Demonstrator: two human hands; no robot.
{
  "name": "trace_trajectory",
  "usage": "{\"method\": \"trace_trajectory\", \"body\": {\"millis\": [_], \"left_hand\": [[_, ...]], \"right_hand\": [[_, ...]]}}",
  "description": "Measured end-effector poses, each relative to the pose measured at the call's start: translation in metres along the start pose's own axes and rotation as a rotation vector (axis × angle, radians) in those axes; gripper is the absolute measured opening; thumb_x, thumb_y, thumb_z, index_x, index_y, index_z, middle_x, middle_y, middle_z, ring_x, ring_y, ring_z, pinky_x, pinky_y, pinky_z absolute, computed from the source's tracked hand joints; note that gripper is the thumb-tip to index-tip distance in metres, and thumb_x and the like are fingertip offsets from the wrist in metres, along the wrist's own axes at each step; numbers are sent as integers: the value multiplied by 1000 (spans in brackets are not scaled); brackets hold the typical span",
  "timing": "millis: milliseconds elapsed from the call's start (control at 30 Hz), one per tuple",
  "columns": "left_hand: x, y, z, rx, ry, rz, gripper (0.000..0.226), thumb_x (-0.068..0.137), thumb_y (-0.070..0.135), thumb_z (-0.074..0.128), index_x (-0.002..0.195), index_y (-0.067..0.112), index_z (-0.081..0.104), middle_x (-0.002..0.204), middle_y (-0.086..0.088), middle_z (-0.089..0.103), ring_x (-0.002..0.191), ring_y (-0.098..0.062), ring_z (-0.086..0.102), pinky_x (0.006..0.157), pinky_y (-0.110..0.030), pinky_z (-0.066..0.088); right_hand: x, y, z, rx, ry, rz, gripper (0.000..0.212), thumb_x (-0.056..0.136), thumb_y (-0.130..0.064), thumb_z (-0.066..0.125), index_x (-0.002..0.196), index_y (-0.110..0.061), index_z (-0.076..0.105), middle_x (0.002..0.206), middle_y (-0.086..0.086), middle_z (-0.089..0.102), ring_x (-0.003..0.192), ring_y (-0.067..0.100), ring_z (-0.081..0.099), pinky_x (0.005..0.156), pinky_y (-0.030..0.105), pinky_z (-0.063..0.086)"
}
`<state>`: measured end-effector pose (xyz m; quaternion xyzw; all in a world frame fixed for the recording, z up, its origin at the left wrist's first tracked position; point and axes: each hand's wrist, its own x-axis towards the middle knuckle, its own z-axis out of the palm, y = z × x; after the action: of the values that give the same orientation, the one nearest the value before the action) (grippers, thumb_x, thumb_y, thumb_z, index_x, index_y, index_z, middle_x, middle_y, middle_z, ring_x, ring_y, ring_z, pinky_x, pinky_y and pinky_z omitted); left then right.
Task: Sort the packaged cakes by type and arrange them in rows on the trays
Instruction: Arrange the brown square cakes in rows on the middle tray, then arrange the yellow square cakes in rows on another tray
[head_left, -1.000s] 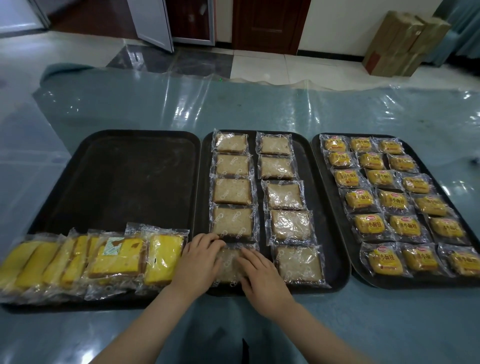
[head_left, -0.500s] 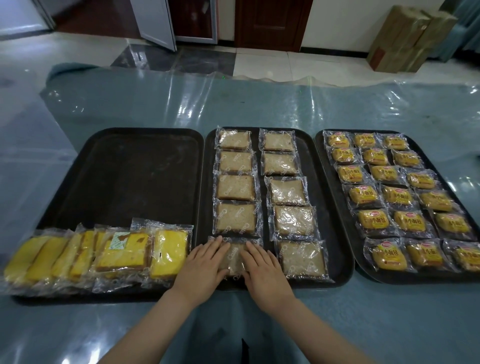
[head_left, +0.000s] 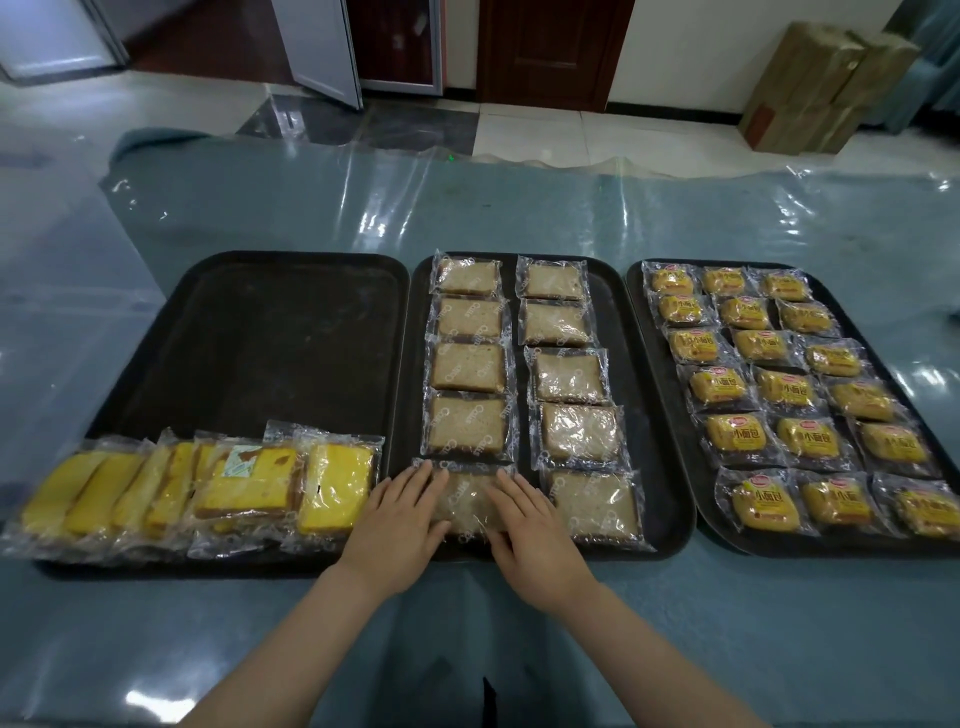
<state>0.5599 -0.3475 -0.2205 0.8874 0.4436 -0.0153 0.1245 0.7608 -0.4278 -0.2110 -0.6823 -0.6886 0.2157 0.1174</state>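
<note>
Three black trays lie side by side on the table. The middle tray (head_left: 660, 415) carries two rows of brown wrapped cake slices. My left hand (head_left: 400, 525) and my right hand (head_left: 530, 530) lie flat, fingers straight, on the nearest slice of its left row, a brown packaged cake (head_left: 470, 501), one hand on each side. The left tray (head_left: 291, 332) has a row of yellow wrapped cake slices (head_left: 208, 491) along its near edge. The right tray (head_left: 924, 405) is filled with three rows of small yellow bread packs (head_left: 779, 389).
The table wears a shiny blue plastic cover (head_left: 519, 208). Beyond it are a tiled floor, a dark door and stacked cardboard boxes (head_left: 821, 88) at the back right.
Both hands stay on the nearest brown cake, with the fingers spread a little flatter. The head camera has moved closer and tilted slightly.
</note>
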Motion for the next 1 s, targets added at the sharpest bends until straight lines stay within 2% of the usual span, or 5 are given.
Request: {"method": "trace_trajectory", "body": {"millis": [233, 433, 567, 733, 1000], "left_hand": [[-20, 22, -13, -205, -24, -130, 65, 102, 50, 33, 158, 30, 5, 165, 5, 8, 151, -17, 8, 122, -37, 9], [-44, 37, -14, -375, 16, -158, 73, 92, 63, 29, 156, 30, 16, 163, 9, 16, 150, -13, 12, 123, -38, 14], [-60, 50, -15, -444, 92, -187, 59, 102, 42, 45, 155, 29, 23, 161, 9, 20, 149, -11, 13, 120, -29, 9], [-83, 44, -17, -504, 128, -224, 57, 101, 39, 49, 153, 31, 27, 159, 9, 25, 148, -13, 18, 123, -41, 18], [-106, 2, -36, -536, 265, -292, 56, 99, 28, 55, 151, 22, 35, 155, 5, 31, 145, -13, 23, 120, -34, 19]], "right_hand": [[-26, 3, -16, 54, -14, 48, 58, 104, -25, 40, 158, -24, 20, 166, -3, 7, 153, 15, -3, 125, 35, 5], [-51, 0, -22, 78, 2, 28, 57, 102, -21, 42, 157, -22, 22, 166, 0, 10, 153, 18, 0, 121, 27, 0], [-61, -5, -16, 131, 28, -7, 57, 101, -13, 42, 155, -22, 25, 165, 0, 12, 153, 18, 1, 119, 23, -2], [-67, -21, -5, 197, -1, -38, 59, 99, -11, 43, 155, -24, 26, 164, 0, 17, 152, 16, 4, 124, 29, 7], [-44, -63, 3, 225, -19, -87, 58, 97, -10, 46, 152, -20, 33, 158, -1, 25, 149, 15, 14, 124, 30, 13]]}}
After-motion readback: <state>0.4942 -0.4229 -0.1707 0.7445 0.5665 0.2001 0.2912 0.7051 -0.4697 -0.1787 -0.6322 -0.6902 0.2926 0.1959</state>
